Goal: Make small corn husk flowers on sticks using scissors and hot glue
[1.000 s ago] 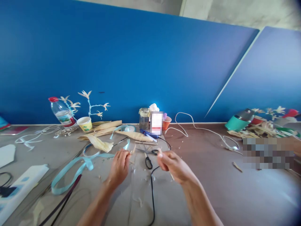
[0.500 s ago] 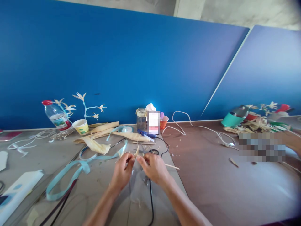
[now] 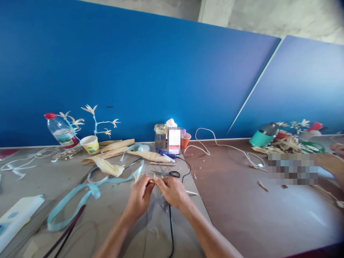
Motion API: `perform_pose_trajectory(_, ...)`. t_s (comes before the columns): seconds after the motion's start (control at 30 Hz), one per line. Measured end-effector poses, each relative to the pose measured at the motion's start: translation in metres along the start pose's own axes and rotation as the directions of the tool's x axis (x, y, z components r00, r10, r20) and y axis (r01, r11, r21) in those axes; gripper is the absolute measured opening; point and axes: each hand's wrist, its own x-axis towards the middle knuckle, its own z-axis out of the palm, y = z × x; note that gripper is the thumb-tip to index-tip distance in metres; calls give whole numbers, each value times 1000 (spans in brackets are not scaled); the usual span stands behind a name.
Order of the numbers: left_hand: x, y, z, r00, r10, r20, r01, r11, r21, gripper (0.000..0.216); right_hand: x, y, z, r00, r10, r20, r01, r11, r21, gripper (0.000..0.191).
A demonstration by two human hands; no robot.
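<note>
Husk sliver [image 3: 154, 176] is being pinched in fingertips of L hand [image 3: 139, 195] & R hand [image 3: 173, 191], prob. for steadying; scissors [image 3: 162, 174] are lying nearby, toward surface [image 3: 104, 200] back edge.

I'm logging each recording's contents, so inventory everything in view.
Partition: two panels, blue, back
Tabletops: two, grey and brown, below
Bottle: one, clear, back left
Paper cup: one, yellow, beside bottle
Flower stems: two, light blue, back left
Husks: several, tan, left of centre
Ribbon: some, light blue, left
Power strip: one, white, front left
Jar: one, clear, back centre
Second cup: one, orange, right of jar
Corded tool: one, blue, before jar
Scissors: one, black handles, beyond hands
Cables: several, white or black, scattered
Container: one, teal, back right
Co-worker's arm: one, right edge
Pale piece: one, cream, at fingertips
Left hand: one, bare, centre
Right hand: one, bare, centre
</note>
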Motion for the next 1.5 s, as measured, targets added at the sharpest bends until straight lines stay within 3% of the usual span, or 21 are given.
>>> perform_pose_trajectory(0.2,-2,-7,-1,956,288,-48,-271,936,223,16,-4,0,-15,982,34,184,-83,961,265,52)
perform_pose_trajectory(0.4,-3,-12,-1,924,379,-55,-345,886,309,15,-9,6,-31,940,20,341,-156,914,374,56)
perform_pose_trajectory(0.47,-2,-15,-3,944,316,-95,-274,911,307,17,-7,17,-38,949,3,316,-142,898,417,59)
perform_pose_trajectory(0.53,-1,-17,-5,972,195,-133,-153,949,275,17,-1,30,-44,983,51,174,-121,898,422,62)
perform_pose_trajectory(0.6,1,-17,-6,988,63,-144,-32,979,203,16,6,43,-45,985,171,2,-164,941,295,60)
perform_pose_trajectory(0.67,2,-16,-6,990,-43,-133,59,991,123,16,12,50,-41,975,222,-30,-217,970,108,57)
perform_pose_trajectory(0.77,3,-16,-5,980,-161,-119,165,986,31,19,13,50,-28,982,185,-40,-189,967,-170,43)
perform_pose_trajectory(0.83,4,-16,-5,970,-218,-111,217,976,-19,20,10,46,-21,984,113,-138,-149,946,-287,28)
perform_pose_trajectory(0.9,3,-16,-4,965,-246,-87,241,968,-64,20,6,40,-15,962,38,-271,-121,947,-299,23)
perform_pose_trajectory(1.0,2,-9,-1,970,-243,-25,238,964,-120,20,2,30,-7,948,-66,-311,52,997,-53,21)
perform_pose_trajectory(1.1,1,0,3,972,-232,40,235,962,-140,21,1,18,6,973,-136,-185,195,915,353,19)
perform_pose_trajectory(1.3,-1,6,7,974,-201,101,214,965,-151,21,2,7,18,994,78,-81,1,714,700,11)
perform_pose_trajectory(1.5,1,2,3,968,-221,121,235,965,-114,21,6,13,11,996,87,23,-66,538,840,18)
